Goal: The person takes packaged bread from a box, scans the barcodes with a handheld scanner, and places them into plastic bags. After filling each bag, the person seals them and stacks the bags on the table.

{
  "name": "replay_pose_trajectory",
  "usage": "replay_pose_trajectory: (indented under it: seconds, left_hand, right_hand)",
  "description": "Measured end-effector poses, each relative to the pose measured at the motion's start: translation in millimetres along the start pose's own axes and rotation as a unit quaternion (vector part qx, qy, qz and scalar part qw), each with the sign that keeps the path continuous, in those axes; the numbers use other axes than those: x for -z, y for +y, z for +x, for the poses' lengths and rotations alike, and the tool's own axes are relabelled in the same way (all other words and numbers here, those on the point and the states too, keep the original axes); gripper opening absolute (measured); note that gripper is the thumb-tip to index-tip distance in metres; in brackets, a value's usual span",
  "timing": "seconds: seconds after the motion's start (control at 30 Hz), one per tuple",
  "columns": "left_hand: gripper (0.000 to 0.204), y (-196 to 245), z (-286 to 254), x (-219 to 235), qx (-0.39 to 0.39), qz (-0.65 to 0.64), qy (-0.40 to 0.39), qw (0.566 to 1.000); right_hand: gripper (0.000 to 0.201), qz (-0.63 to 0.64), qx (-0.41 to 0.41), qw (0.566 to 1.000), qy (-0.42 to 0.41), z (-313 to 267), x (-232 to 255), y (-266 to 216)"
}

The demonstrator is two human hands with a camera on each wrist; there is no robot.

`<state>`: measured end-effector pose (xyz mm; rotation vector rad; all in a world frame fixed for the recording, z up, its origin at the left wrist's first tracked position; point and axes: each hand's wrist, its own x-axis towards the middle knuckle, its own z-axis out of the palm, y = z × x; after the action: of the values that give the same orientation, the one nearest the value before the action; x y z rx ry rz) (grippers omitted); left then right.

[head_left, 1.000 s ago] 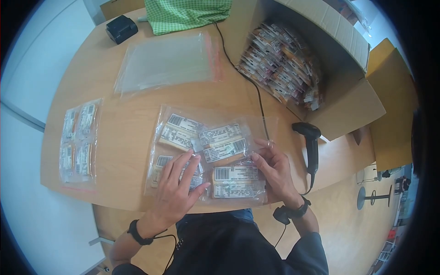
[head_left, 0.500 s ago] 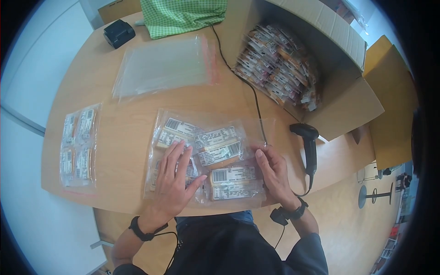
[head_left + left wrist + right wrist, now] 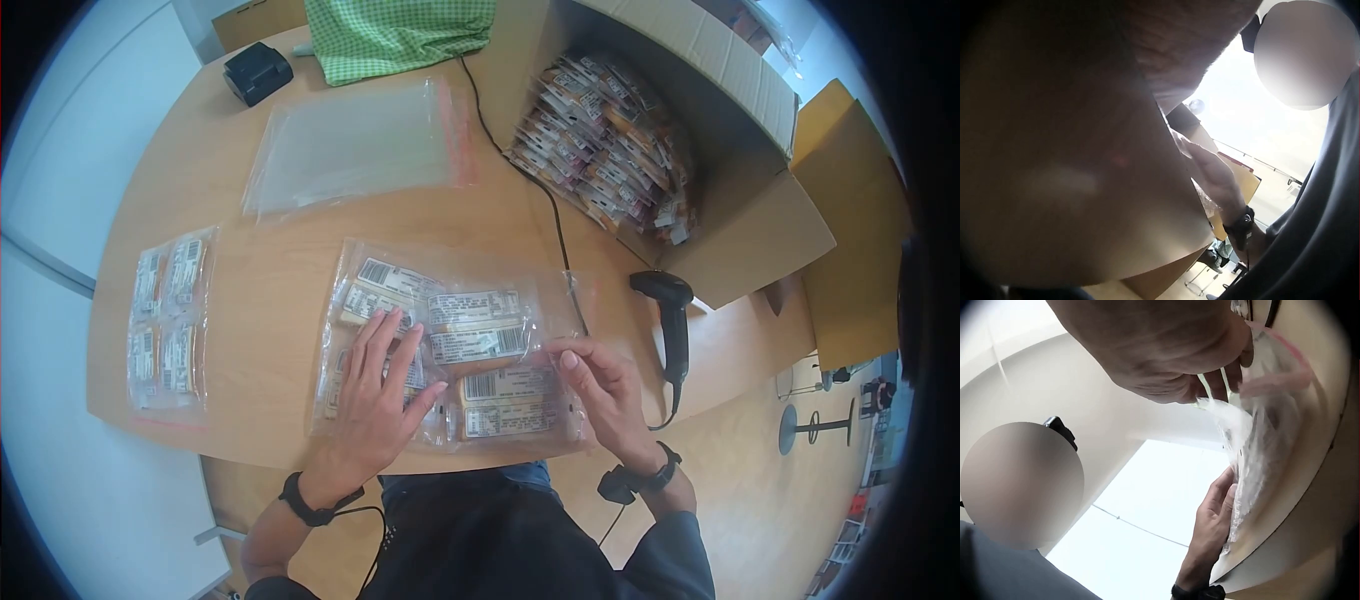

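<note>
Flat and unclenched, my left hand (image 3: pixel 375 395) presses its straight fingers on the left half of the clear zip bag of barcode-labelled packets (image 3: pixel 450 345), which lies at the lower middle of the frame near the table's (image 3: pixel 270 270) front edge, while my right hand (image 3: pixel 600 390) pinches the bag's right edge between thumb and fingertips. Going left to right, a second filled bag (image 3: pixel 165 315) lies at far left, a stack of empty zip bags (image 3: pixel 350 145) at upper middle, then a barcode scanner (image 3: pixel 670 320) and an open cardboard box of packets (image 3: pixel 620 130).
</note>
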<state>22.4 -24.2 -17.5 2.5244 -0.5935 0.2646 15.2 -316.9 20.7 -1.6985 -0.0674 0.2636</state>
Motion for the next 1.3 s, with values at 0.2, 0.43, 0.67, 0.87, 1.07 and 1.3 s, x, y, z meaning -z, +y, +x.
replay_pose_trajectory:
  seconds: [0.2,0.43,0.67,0.87,1.07,1.3]
  left_hand:
    - [0.063,11,5,4,-0.006,-0.005,0.016,1.000]
    - [0.054,5,10,1,-0.018,-0.083,0.034,0.996]
    - [0.055,0,10,-5,-0.009,-0.044,0.025,0.999]
    - [0.053,10,12,11,0.031,-0.139,0.013,0.990]
    - [0.042,11,12,21,0.075,-0.294,0.100,0.948]
    - [0.048,9,-4,22,0.041,-0.162,0.051,0.985]
  right_hand:
    - [0.028,0.081,0.073,0.993,-0.053,9,-10,2]
    - [0.025,0.020,0.047,0.994,-0.097,-2,-11,2]
    - [0.027,0.007,0.058,0.997,0.058,-10,-3,19]
    - [0.032,0.345,-0.058,0.937,-0.015,-20,11,9]
    - [0.034,0.582,-0.055,0.811,-0.024,-16,7,9]
    - [0.025,-0.023,0.224,0.962,-0.155,-39,-24,-39]
